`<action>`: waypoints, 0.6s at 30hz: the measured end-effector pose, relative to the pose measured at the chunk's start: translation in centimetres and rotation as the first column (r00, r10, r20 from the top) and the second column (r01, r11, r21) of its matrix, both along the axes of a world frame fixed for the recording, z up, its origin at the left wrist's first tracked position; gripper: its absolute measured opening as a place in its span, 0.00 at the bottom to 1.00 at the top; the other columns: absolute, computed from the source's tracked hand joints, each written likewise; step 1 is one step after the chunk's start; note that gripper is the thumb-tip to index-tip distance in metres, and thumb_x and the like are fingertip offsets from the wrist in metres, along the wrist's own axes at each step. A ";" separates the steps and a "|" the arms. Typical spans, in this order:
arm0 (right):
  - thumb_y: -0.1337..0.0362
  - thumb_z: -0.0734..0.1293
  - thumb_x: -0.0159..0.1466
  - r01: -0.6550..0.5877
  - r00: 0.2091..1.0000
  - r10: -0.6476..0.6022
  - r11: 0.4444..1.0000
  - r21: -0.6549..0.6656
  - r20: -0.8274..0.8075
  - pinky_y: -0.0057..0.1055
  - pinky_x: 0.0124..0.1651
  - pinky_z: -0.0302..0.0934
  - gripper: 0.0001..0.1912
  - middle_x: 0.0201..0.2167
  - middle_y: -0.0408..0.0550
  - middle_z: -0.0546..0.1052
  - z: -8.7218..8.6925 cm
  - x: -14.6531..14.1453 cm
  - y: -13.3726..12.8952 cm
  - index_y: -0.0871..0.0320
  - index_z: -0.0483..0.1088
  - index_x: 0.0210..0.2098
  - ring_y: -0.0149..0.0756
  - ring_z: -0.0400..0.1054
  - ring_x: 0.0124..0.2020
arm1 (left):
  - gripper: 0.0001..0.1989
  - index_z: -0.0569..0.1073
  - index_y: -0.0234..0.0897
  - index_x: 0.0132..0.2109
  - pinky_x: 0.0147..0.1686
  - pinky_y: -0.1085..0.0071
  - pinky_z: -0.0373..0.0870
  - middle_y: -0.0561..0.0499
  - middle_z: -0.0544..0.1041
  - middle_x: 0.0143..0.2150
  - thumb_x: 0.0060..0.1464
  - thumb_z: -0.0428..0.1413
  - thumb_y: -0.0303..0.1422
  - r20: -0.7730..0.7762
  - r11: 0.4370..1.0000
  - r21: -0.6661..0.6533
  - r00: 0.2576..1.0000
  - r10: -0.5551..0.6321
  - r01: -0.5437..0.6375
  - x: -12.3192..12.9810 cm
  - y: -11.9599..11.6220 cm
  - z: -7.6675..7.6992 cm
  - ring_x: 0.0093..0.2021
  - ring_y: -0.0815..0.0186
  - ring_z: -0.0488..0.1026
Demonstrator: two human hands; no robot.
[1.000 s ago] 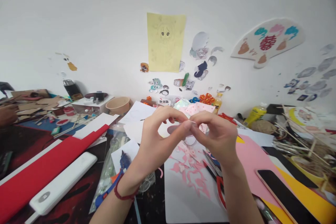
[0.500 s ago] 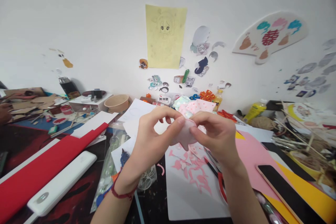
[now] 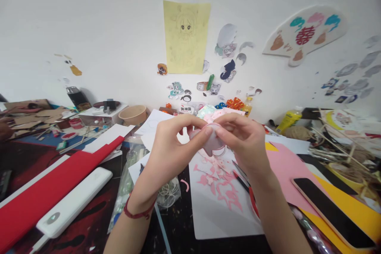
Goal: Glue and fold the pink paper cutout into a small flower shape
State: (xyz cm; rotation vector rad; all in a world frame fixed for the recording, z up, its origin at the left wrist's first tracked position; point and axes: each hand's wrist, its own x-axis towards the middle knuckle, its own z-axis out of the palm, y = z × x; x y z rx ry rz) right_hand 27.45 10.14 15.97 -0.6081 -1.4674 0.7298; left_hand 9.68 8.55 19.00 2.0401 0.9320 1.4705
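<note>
Between both hands, above the table, is a small pale pink paper cutout (image 3: pixel 209 145) with a pointed tip hanging down. My left hand (image 3: pixel 175 143) pinches it from the left with thumb and fingers; a red cord bracelet circles that wrist. From the right, my right hand (image 3: pixel 245 139) pinches the same cutout, its thumb pressed on the face. Fingers partly cover the upper edge. Below lies a white sheet (image 3: pixel 220 222) scattered with pink paper scraps (image 3: pixel 228 192). Red-handled scissors (image 3: pixel 251 198) lie at its right side, partly hidden by my right forearm.
A phone (image 3: pixel 330 210) rests on pink and yellow paper at right. Red paper (image 3: pixel 59 194) and a white power bank (image 3: pixel 74 202) lie at left. A tan bowl (image 3: pixel 133 115) and a yellow bottle (image 3: pixel 289 120) stand near the wall. Part of another person's hand (image 3: pixel 5 129) shows far left.
Both hands have risen slightly in view with the cutout, which is tilted differently. My right thumb has shifted up toward its top edge. The view has moved a little.
</note>
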 end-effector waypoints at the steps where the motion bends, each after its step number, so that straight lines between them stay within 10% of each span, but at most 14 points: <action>1: 0.66 0.75 0.62 0.009 1.000 -0.009 1.000 0.002 -0.007 0.27 0.27 0.65 0.02 0.27 0.40 0.78 0.0 0.0 -0.1 0.53 0.79 0.34 0.29 0.71 0.25 | 0.07 0.80 0.37 0.33 0.34 0.67 0.64 0.52 0.80 0.30 0.60 0.63 0.32 -0.001 1.000 0.006 1.000 -0.001 0.001 0.1 -0.1 0.0 0.31 0.67 0.69; 18: 0.62 0.73 0.64 0.013 0.998 -0.012 1.000 0.022 -0.070 0.27 0.27 0.66 0.04 0.27 0.42 0.79 0.1 -0.3 -0.6 0.53 0.79 0.32 0.31 0.72 0.27 | 0.08 0.78 0.40 0.31 0.32 0.67 0.66 0.54 0.79 0.27 0.59 0.63 0.31 -0.025 0.988 0.142 0.997 0.071 -0.067 0.5 -0.6 -0.4 0.29 0.67 0.69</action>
